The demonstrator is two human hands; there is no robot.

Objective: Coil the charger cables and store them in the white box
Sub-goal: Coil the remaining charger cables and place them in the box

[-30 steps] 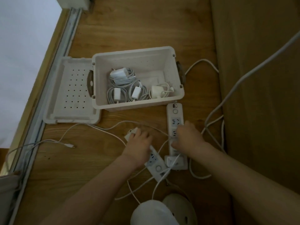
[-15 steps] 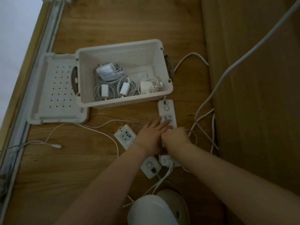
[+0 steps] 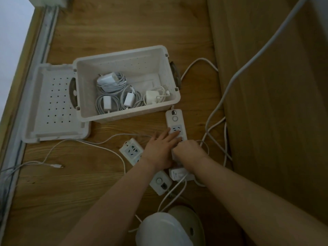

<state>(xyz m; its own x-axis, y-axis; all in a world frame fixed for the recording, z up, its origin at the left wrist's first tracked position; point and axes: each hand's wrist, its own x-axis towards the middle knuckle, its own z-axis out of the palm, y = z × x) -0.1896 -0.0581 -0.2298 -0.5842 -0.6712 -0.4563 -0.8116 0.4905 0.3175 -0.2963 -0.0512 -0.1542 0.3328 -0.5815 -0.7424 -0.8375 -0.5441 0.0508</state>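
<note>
Bracing power strip (image 3: 174,119) beside white box (image 3: 124,116): left hand (image 3: 160,150) flat, right hand (image 3: 189,150) grip hidden. Four coils (image 3: 113,84) boxed; one cable (image 3: 56,165) loose.

No words or numbers can be read here. The long power strip (image 3: 176,121) has a small dark badge (image 3: 174,112) on the end nearest the white box (image 3: 127,115), but it is too tiny to make out. The white plug (image 3: 177,174) at the end farthest from the box has faint grey print, too blurry to read. The small power strip (image 3: 160,182) farther still from the box has a dark mark, also unreadable.
</note>
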